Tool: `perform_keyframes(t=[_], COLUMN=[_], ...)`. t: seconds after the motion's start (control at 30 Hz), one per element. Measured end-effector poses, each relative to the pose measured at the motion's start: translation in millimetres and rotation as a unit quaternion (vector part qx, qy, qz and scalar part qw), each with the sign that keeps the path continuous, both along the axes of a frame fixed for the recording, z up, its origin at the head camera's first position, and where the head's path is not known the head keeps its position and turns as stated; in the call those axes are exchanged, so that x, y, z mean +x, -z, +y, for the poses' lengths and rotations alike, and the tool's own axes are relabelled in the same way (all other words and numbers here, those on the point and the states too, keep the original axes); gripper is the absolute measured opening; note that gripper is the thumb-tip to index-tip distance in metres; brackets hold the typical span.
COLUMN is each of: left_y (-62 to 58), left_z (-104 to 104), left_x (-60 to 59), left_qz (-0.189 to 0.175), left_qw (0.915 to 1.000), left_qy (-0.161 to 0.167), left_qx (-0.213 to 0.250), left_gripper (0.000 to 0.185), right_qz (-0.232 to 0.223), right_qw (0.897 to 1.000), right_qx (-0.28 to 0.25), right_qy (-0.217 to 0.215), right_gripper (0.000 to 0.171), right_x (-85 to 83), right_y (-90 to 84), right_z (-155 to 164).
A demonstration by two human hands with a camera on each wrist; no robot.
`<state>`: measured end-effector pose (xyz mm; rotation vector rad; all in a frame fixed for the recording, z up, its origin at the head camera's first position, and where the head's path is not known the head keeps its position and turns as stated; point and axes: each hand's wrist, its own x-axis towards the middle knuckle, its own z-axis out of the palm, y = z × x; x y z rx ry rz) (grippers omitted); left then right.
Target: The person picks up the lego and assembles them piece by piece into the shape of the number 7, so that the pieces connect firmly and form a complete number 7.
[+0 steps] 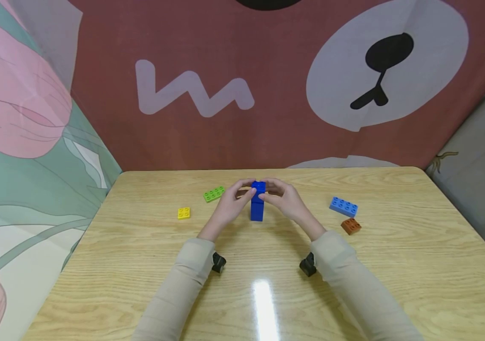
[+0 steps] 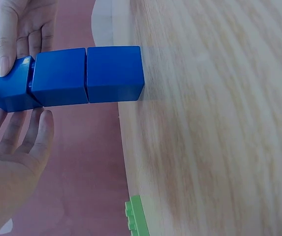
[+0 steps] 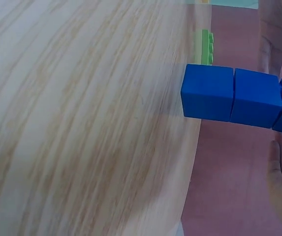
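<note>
A tower of blue toy bricks stands upright on the table in front of me. Three bricks show in the left wrist view: a bottom brick, a middle brick and a top brick. A narrow gap shows between the top and middle bricks, and the top one looks slightly tilted. From the left, my left hand pinches the top brick, thumb on its near face. My right hand pinches the same brick from the right. Some fingertips are hidden behind the tower.
Left of the tower lie a light green brick and a small yellow brick. To the right are a lighter blue brick and a brown brick. The wooden table ends at a printed cloth behind.
</note>
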<state>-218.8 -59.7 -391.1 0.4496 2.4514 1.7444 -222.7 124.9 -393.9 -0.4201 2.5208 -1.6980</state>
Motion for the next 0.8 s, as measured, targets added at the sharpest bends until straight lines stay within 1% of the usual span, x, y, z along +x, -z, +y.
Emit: perform_keyframes(t=[0.27,0.53,0.8], left_y=[0.5,0.1,1.1], left_z=[-0.3,-2.0,-3.0], left_x=[-1.2,-3.1,-3.8], left_qz=[0.001,0.000,0.006], left_qw=[1.0000,1.0000,0.9998], left_qy=[0.004,0.007,0.015], left_qx=[-0.001,-0.005,-0.007], left_gripper=[0.043,0.043,0.045], right_qz=[0.019,0.005,0.003], right_qw=[1.000,1.000,1.000], right_qx=[-0.003,0.011,0.006], right_qy=[0.007,0.008,0.007], right_gripper=[0.046,0.051,0.050], right_x=[0.6,0.7,0.5], right_y=[2.1,1.6,1.4], right_z=[-0.4,1.1,1.3])
